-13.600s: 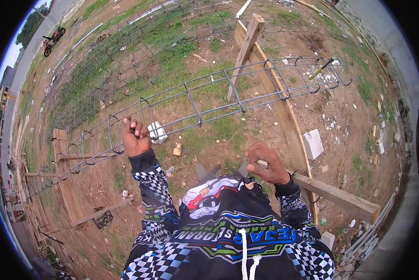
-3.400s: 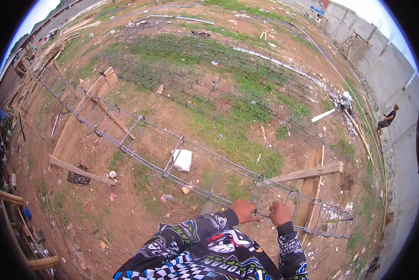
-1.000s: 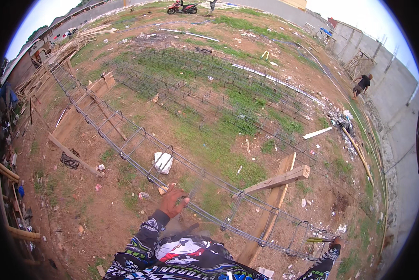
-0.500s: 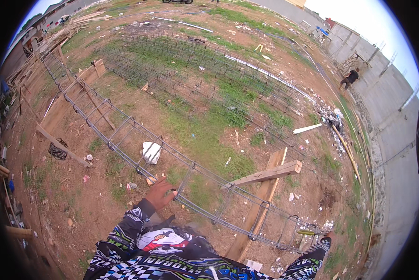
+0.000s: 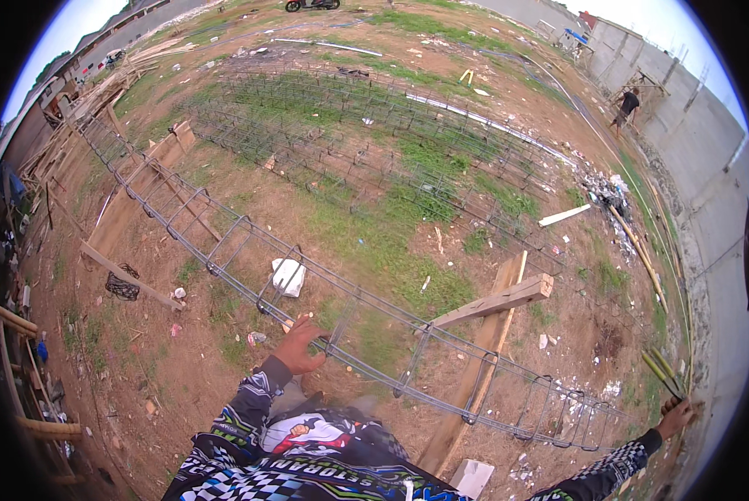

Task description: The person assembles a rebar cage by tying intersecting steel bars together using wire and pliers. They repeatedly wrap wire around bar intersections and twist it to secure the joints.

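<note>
A long steel rebar cage (image 5: pixel 249 294) runs diagonally from far left to near right, with square stirrups around its rods. My left hand (image 5: pixel 301 346) is curled at its near lower rod, beside a stirrup, thumb and fingers around the steel. Off the cage's right end, my right hand (image 5: pixel 678 415) grips pliers (image 5: pixel 660 370) whose two yellow-green handles point up and away, spread slightly apart. Their other end is hidden in the hand. Beneath the cage on the right, a wooden beam (image 5: pixel 508 299) lies across a plank (image 5: pixel 483 376).
More rebar cages (image 5: pixel 349 125) lie on the grass beyond. A white bag (image 5: pixel 288 277) rests behind the cage. Wooden boards (image 5: pixel 145 179) hold up its far end. Along the right runs a concrete wall (image 5: pixel 708 200), with another person (image 5: pixel 627 107) near it.
My right hand has moved right and away from the cage's end, lifting the pliers with it. The left hand keeps its place on the cage. The view has shifted slightly.
</note>
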`<action>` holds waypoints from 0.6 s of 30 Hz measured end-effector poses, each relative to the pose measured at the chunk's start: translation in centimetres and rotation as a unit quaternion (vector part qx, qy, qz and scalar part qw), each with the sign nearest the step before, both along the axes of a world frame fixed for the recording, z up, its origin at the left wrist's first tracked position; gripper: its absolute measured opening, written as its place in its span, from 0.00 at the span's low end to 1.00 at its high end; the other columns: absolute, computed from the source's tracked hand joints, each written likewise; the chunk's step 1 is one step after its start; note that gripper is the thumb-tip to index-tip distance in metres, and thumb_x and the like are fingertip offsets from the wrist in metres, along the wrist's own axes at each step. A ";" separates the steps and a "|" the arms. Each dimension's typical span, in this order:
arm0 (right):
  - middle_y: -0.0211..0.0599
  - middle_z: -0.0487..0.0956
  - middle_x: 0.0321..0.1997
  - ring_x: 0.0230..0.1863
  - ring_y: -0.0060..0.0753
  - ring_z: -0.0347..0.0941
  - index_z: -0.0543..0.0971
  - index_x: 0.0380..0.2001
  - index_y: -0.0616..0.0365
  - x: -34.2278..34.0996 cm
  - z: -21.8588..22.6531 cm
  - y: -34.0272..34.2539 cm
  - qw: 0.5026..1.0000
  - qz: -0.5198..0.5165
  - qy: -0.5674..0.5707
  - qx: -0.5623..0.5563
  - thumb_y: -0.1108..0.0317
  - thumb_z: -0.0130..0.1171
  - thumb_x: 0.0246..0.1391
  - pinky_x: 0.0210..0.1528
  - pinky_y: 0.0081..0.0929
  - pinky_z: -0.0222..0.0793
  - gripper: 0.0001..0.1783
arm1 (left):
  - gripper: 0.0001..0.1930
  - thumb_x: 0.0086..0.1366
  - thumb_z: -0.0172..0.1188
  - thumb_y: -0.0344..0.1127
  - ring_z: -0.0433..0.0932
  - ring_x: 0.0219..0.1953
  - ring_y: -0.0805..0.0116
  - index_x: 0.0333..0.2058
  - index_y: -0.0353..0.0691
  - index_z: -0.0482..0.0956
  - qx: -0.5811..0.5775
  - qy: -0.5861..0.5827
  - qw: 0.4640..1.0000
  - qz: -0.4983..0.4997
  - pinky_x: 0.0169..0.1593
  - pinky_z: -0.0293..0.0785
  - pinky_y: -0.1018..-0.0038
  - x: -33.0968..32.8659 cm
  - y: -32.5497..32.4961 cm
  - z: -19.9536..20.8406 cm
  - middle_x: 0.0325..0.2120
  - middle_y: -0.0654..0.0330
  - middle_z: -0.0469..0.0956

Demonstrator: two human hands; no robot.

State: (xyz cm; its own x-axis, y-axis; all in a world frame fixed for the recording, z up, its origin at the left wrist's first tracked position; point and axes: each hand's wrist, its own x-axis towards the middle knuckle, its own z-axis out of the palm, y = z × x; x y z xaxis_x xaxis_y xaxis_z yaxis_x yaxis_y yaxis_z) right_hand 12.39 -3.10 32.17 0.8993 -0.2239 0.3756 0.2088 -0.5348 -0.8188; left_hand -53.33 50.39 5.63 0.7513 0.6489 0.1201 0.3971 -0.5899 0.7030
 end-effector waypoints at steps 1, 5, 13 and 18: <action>0.47 0.81 0.40 0.40 0.39 0.80 0.76 0.47 0.63 -1.8 0.8 0.4 0.990 0.034 -0.065 0.122 0.59 0.50 0.64 0.43 0.36 0.77 0.18 | 0.24 0.48 0.63 0.39 0.75 0.48 0.52 0.47 0.40 0.78 0.014 0.003 1.000 -0.002 0.71 0.49 0.56 -0.1 0.1 -0.1 0.39 0.50 0.79; 0.47 0.78 0.51 0.47 0.37 0.78 0.72 0.54 0.65 -9.4 -1.2 3.7 0.881 0.290 -0.148 0.342 0.62 0.49 0.65 0.55 0.33 0.73 0.20 | 0.25 0.48 0.65 0.43 0.75 0.49 0.52 0.47 0.41 0.78 0.045 -0.010 0.999 0.002 0.67 0.54 0.57 0.1 0.3 -1.0 0.41 0.50 0.79; 0.25 0.74 0.31 0.27 0.17 0.73 0.63 0.66 0.46 -24.0 -11.4 21.3 0.803 0.369 0.105 0.456 0.50 0.51 0.65 0.28 0.17 0.71 0.30 | 0.25 0.54 0.67 0.51 0.78 0.45 0.51 0.46 0.42 0.80 -0.002 0.027 0.997 -0.078 0.56 0.67 0.56 1.0 2.6 -1.2 0.39 0.50 0.81; 0.46 0.76 0.51 0.45 0.35 0.78 0.63 0.61 0.53 -36.5 -15.2 33.5 0.754 0.402 0.167 0.492 0.59 0.49 0.67 0.41 0.32 0.80 0.23 | 0.25 0.53 0.69 0.54 0.81 0.33 0.54 0.43 0.42 0.82 -0.049 0.058 0.988 -0.132 0.41 0.76 0.63 -0.6 4.4 -0.3 0.34 0.52 0.82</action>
